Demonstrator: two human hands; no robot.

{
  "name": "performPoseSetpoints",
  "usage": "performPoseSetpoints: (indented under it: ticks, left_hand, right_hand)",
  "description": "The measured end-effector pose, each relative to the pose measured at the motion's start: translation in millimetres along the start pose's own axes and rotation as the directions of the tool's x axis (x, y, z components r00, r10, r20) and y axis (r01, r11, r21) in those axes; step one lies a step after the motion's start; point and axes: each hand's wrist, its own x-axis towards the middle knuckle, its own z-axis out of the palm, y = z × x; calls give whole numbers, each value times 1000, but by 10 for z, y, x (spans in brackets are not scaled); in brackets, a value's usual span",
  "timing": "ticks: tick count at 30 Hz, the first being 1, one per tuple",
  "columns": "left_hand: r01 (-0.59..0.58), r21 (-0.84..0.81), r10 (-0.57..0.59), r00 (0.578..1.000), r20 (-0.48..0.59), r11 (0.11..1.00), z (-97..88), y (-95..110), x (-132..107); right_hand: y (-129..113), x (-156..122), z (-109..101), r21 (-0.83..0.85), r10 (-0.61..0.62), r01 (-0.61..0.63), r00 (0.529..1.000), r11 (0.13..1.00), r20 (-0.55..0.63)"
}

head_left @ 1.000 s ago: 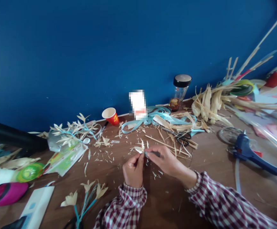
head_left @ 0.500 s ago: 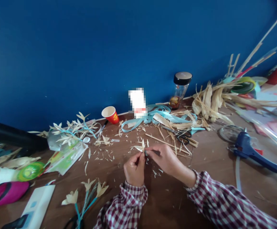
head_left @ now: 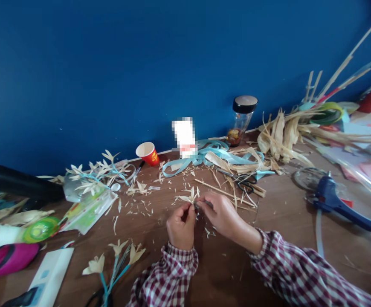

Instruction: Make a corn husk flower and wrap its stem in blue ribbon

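Between thumb and forefinger, my left hand (head_left: 181, 227) pinches the base of a small pale flower (head_left: 192, 195) made of what looks like dried corn husk. Its narrow petals point up and to the left. My right hand (head_left: 226, 216) is closed at the flower's right side, thumb and fingertip pressed together against it. My fingers hide the flower's base. Pale husk clippings (head_left: 140, 208) are scattered over the brown table around my hands. Several finished-looking flowers on blue stems (head_left: 95, 265) lie left of my left forearm.
Behind my hands are blue ribbon (head_left: 175, 169), scissors (head_left: 246, 184), a red paper cup (head_left: 153, 157) and a lidded glass jar (head_left: 241, 121). A blue glue gun (head_left: 342, 207) lies right. Left are a flower spray (head_left: 92, 177) and a white power strip (head_left: 53, 273).
Another petal of the flower now shows as it turns slightly in my fingers. My right hand's fingertips have shifted a little; both arms stay almost where they were.
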Motion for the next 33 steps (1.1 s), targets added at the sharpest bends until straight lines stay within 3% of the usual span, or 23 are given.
performPoseSetpoints:
  ticks: [21,28,33]
  left_hand:
    - [8,-30,-8,1000,2,1000,-30,16,24]
    - [104,-129,-82,983,163,986,-83,2,87]
    - [157,-206,-118,974,192,966,-78,-55,99]
  right_hand:
    - [-27,-16,-41,19,-132,132,991,991,30]
    - [-58,-6,-103,3,-141,141,989,990,35]
    - [-71,0,-144,-2,-160,160,986,987,44]
